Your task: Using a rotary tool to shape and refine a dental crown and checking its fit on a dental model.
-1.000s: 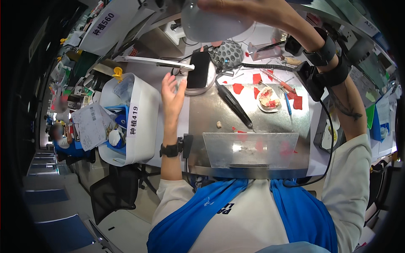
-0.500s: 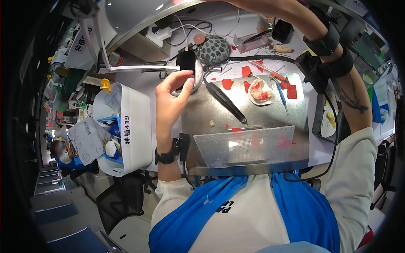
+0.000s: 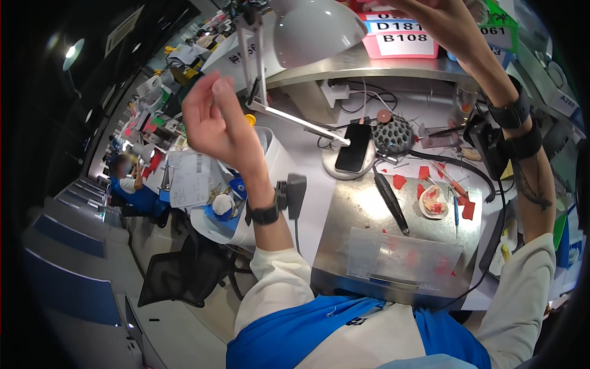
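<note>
My left hand (image 3: 224,126) is raised in the air beside the lamp arm, fingers loosely bent and thumb apart, holding nothing I can see. Up at the top edge my right hand (image 3: 427,13) reaches over the stacked pink and blue bins (image 3: 381,46) on the raised shelf; its fingertips are partly cut off, so their grip is unclear. Below, on the metal work plate (image 3: 338,218), rest a black handpiece (image 3: 391,203), a dental model (image 3: 434,202) with red on it, a slim blue tool (image 3: 456,215) and red sheet scraps (image 3: 399,181). A clear panel (image 3: 402,261) stands at the near edge.
A white lamp (image 3: 316,34) with a jointed arm hangs over the left side. A phone (image 3: 354,147) on a round base and a grey perforated ball-shaped holder (image 3: 394,135) stand behind the plate. Left are a white tub (image 3: 279,166), a black chair (image 3: 184,270) and another person (image 3: 138,190).
My left hand has lifted away from the phone, up and to the left. The view has turned, bringing the shelf bins and my right hand into sight at the top.
</note>
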A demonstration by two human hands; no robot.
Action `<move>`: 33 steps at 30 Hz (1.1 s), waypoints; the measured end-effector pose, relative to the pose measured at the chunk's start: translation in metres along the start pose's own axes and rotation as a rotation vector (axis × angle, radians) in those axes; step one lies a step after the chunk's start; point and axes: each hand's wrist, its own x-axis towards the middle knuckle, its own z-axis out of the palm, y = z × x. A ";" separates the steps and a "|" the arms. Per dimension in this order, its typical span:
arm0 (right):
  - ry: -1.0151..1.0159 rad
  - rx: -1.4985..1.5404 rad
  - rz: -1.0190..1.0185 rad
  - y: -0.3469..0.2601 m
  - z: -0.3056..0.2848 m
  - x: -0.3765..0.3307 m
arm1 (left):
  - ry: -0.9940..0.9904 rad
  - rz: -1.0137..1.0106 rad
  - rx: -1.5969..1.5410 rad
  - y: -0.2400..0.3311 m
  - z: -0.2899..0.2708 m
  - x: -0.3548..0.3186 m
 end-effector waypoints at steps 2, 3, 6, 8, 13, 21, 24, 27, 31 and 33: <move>-0.130 0.003 -0.007 -0.020 -0.007 0.023 | -0.027 0.041 0.065 -0.021 0.023 0.020; -0.250 -0.038 0.086 -0.034 -0.004 0.033 | -0.063 0.007 0.079 -0.039 0.032 0.025; -0.196 0.015 0.173 -0.016 0.048 0.059 | -0.226 -0.197 0.102 -0.085 0.031 0.030; -0.203 -0.091 0.107 -0.023 0.071 0.064 | -0.367 -0.136 0.225 -0.100 0.015 0.024; -0.233 0.039 0.027 0.008 0.050 0.059 | -0.571 -0.112 0.477 -0.122 0.031 0.008; -0.238 -0.153 -0.112 0.012 0.029 0.006 | -0.646 0.364 0.609 -0.131 0.032 -0.012; -0.232 -0.218 -0.007 0.003 0.031 0.000 | -0.638 0.351 0.594 -0.137 0.031 -0.013; -0.186 -0.255 -0.027 0.003 0.029 -0.007 | -0.602 0.338 0.535 -0.138 0.034 -0.015; -0.196 0.102 0.033 0.012 0.021 -0.002 | -0.650 -0.032 0.418 -0.121 0.047 -0.017; -0.258 0.049 0.181 0.013 0.024 0.010 | -0.527 0.120 0.467 -0.125 0.046 -0.015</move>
